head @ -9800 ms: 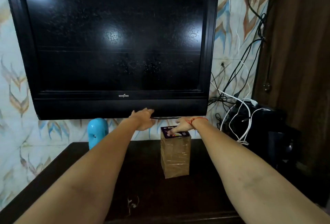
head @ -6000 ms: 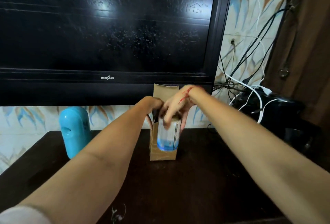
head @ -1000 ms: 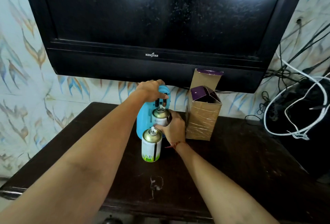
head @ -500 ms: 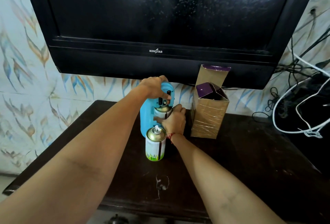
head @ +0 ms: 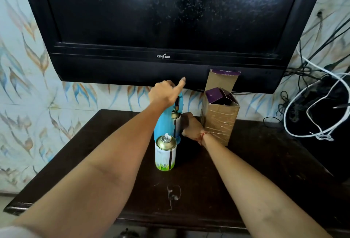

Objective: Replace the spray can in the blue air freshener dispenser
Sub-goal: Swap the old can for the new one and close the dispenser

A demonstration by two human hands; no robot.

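Note:
The blue air freshener dispenser (head: 164,126) stands open at the back of the dark table (head: 255,165). A spray can (head: 175,122) with a gold top sits upright inside it. My right hand (head: 190,125) is wrapped around that can's right side. My left hand (head: 164,93) rests on the dispenser's top with the forefinger pointing up and right. A second spray can (head: 165,152), white with a green base and gold top, stands free on the table just in front of the dispenser.
An opened cardboard box (head: 219,118) with purple flaps stands right of the dispenser. A black television (head: 164,29) hangs on the wall just above. Tangled black and white cables (head: 318,112) crowd the far right.
The can in my right hand has sunk lower into the dispenser. My left forefinger has lifted off the dispenser's top and now points upward. The front can has not moved.

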